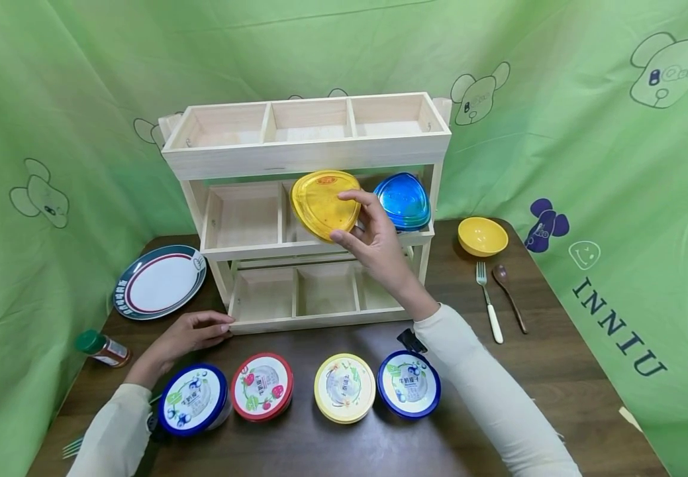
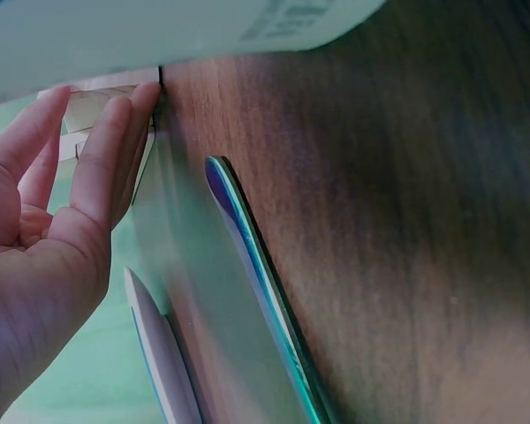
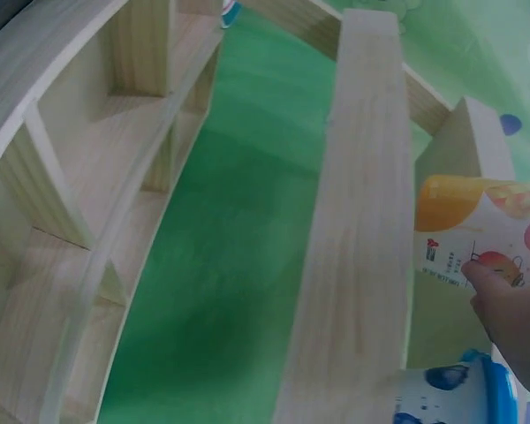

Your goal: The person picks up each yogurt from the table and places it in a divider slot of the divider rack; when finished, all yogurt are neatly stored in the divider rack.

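My right hand grips a tub with a translucent yellow lid at the middle tier of a pale wooden shelf rack. That tub is tilted, its lid facing me, in front of the centre compartment. In the right wrist view, the thumb lies against the fruit-printed side of the tub. A blue-lidded tub sits in the compartment to the right. At the rack's lower left front corner, my left hand touches the wood with fingers extended, as the left wrist view also shows.
Nearer me stand a blue-lidded tub, a red-lidded one, a pale yellow one and another blue one. A plate and spice jar lie left; a yellow bowl, fork and spoon right.
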Tool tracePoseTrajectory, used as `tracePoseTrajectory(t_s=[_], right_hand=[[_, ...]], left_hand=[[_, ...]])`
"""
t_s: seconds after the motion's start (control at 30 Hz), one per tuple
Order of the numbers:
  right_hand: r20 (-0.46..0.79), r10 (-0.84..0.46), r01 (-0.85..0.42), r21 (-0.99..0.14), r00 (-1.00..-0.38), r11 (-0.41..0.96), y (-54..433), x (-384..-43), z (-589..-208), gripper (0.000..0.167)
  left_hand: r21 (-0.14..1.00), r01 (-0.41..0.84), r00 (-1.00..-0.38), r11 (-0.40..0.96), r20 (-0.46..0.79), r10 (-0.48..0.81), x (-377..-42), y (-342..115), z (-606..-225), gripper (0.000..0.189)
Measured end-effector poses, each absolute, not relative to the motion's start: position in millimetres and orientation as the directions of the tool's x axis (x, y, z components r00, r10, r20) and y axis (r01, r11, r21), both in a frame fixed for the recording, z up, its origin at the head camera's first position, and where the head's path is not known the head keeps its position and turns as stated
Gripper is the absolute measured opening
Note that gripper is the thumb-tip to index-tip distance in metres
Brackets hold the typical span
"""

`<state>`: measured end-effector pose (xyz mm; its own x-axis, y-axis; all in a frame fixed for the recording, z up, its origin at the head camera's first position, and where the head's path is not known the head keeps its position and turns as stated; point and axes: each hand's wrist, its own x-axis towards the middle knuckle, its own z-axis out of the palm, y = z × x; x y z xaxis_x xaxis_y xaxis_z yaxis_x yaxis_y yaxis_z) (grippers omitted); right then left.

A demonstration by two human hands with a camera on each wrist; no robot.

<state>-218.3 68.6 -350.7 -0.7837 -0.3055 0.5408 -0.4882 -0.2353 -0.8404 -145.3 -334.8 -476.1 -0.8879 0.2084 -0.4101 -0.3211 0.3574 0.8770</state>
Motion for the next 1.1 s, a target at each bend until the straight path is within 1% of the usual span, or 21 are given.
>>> tracePoseTrajectory(t_s=[0.07,0.1,0.33,0.5,0.6,0.87,1.1], right_hand=[[0.532,-0.31,-0.484,-0.846,-0.788,-0.222,67,-220,-352,0.056],[0.527,-0.312,-0.482,-0.849,-0.79,-0.215,66,-221,-353,0.053],[0.51,-0.284,-0.476,-0.86,-0.812,-0.185,61,-223,-358,0.053],[0.488,-0.258,-0.487,-0.87,-0.833,-0.074,58,-225,-363,0.052],[0.478,-0.245,-0.487,-0.873,-0.843,-0.026,54,-226,-366,0.053],[0.41,-0.257,-0.423,-0.906,-0.875,-0.006,51,-232,-362,0.055],[0.335,-0.289,-0.376,-0.921,-0.897,0.101,54,-234,-354,0.069]], left_hand=[[0.878,-0.326,-0.888,0.35,-0.412,0.207,-145,-334,-477,0.035],[0.879,-0.326,-0.887,0.349,-0.412,0.21,-145,-334,-477,0.035],[0.878,-0.325,-0.887,0.35,-0.411,0.208,-145,-332,-474,0.035],[0.875,-0.321,-0.887,0.362,-0.411,0.208,-146,-332,-472,0.034],[0.873,-0.323,-0.887,0.365,-0.414,0.206,-146,-333,-473,0.033],[0.869,-0.329,-0.887,0.369,-0.419,0.196,-145,-333,-476,0.034],[0.87,-0.329,-0.885,0.366,-0.42,0.203,-145,-334,-477,0.034]])
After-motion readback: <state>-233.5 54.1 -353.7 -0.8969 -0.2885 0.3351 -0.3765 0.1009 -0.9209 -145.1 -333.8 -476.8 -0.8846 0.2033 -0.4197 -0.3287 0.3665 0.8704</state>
